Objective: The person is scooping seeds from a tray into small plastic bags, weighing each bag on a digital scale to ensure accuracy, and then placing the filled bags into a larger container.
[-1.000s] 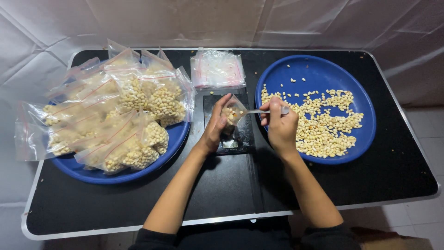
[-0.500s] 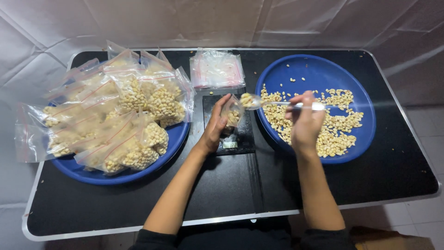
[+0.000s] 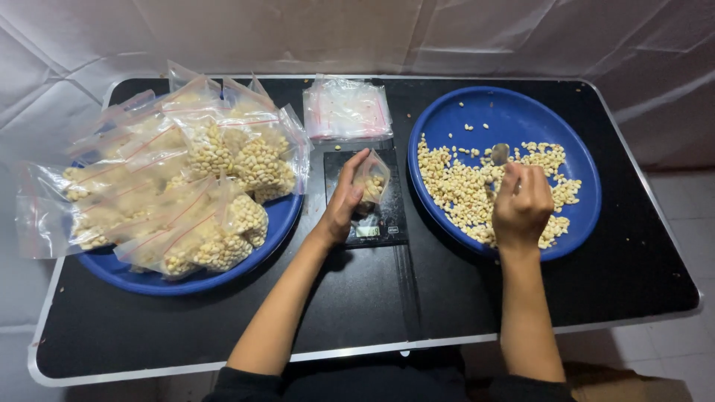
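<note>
Two hands: both at work over the table's middle.
Left hand (image 3: 344,205): fingers pinch small bag (image 3: 370,181) upright on scale (image 3: 366,199); may tip, spilling.
Right hand (image 3: 523,205): fingers closed around spoon (image 3: 500,154) over kernels (image 3: 462,186) in right blue plate (image 3: 514,112); kernels could drop onto the table between plate and bag.
Left edge: filled bags (image 3: 194,179) heaped, could slide.

pretty even soft light from above, slightly dim. faint shadows under the arms on the table (image 3: 186,335), mild glare on the bags (image 3: 223,141), corners look bent.
</note>
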